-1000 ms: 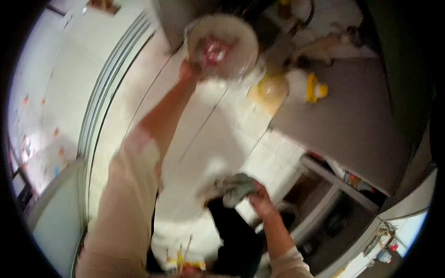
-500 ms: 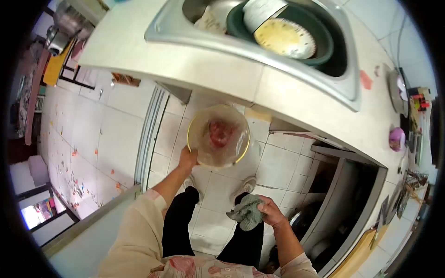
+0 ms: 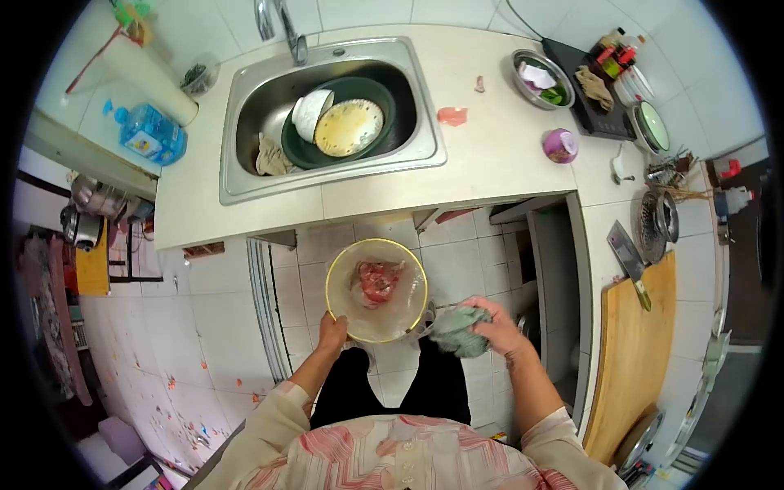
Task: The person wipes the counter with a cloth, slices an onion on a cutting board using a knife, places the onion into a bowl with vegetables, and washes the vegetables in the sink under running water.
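- Grey-green cloth (image 3: 457, 333) clutched in my right hand (image 3: 496, 328), bunched, likely to keep it compact.
- My left hand (image 3: 332, 331) grips the yellow-rimmed bin (image 3: 404, 313), mouth up, presumably so the red plastic (image 3: 380, 282) can't spill.
- Sink (image 3: 429, 155) beyond, in the counter (image 3: 506, 171).

On the pale counter (image 3: 506, 175), a sink (image 3: 430, 147) is set past the left hand (image 3: 331, 333), a red scrap (image 3: 452, 116) is found past the right hand (image 3: 500, 331), and a wooden board (image 3: 633, 363) is laid to that hand's right.
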{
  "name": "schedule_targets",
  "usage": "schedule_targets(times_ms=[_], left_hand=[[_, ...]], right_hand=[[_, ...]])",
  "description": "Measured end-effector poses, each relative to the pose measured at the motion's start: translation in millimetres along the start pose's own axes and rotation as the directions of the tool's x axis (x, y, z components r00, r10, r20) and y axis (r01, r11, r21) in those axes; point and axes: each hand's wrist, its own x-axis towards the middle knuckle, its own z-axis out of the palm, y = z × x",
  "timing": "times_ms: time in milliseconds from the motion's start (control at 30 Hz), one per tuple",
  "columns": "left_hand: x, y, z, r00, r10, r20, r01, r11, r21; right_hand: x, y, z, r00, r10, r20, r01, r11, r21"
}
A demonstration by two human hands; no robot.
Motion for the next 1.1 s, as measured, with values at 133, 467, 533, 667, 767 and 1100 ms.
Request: schedule_targets(times_ms=[133,467,533,667,767,1100], left_hand=[[-10,23,36,1.000,-0.009,0.014,0.009,0.999,0.041],[-5,32,139,0.991,-0.022,-0.135,0.027,0.999,0.036],[-21,55,161,0.967,-0.182,-0.176,0.163,0.980,-0.117],[-15,59,184,0.955,-0.168,-0.244,0.127,0.976,-0.174],[-7,65,191,0.967,-0.153,-0.202,0.120,0.978,-0.169],[-16,71,198,0.984,-0.154,-0.094,0.133,0.971,-0.200]], right_hand=[[9,-60,-56,0.960,-0.214,-0.179,0.140,0.924,-0.355],[308,-283,-177,0.431,-0.881,-0.194,0.333,0.355,-0.874],[371,-289,-183,0.373,-0.886,-0.276,0.256,0.384,-0.887],[421,-279,-155,0.503,-0.850,0.160,0.480,0.121,-0.869],[402,-260,-132,0.544,-0.727,0.419,0.700,0.119,-0.704],[179,-99,-77,0.663,-0.524,0.534,0.725,0.273,-0.632]])
